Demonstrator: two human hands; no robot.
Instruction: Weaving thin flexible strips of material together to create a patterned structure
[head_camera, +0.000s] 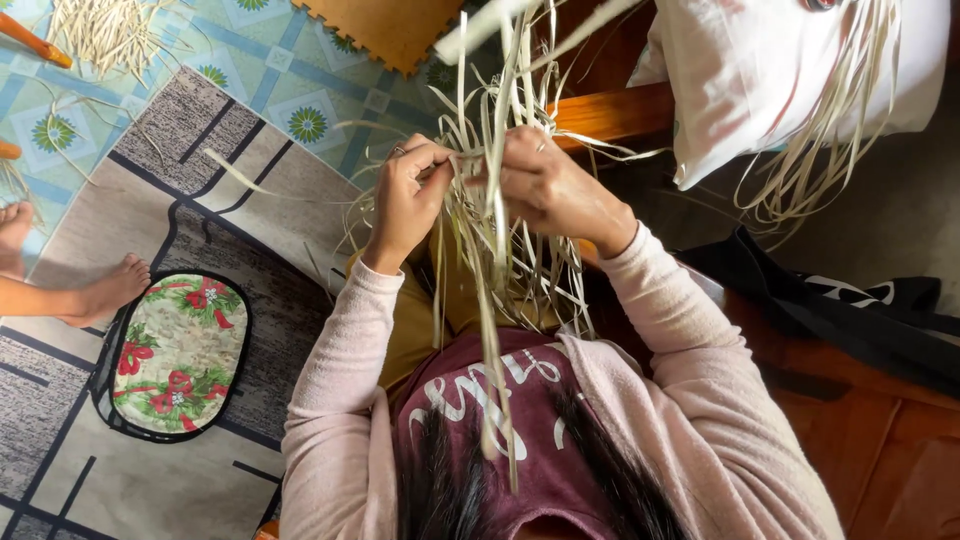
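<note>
Straw strips (490, 240) at frame centre, fanning up and down from the hands. Left hand (405, 195) and right hand (545, 185) both pinched shut on the bundle where strands cross. Looks light, springy, likely brittle; grip flat near the crossing.

Pale straw strips (490, 230) – pink sleeves (340, 380), red-floral oval mat (180, 350).

A white plastic bag (790, 70) sits at upper right; a black cloth bag (850, 310) with white lettering lies below it.
</note>
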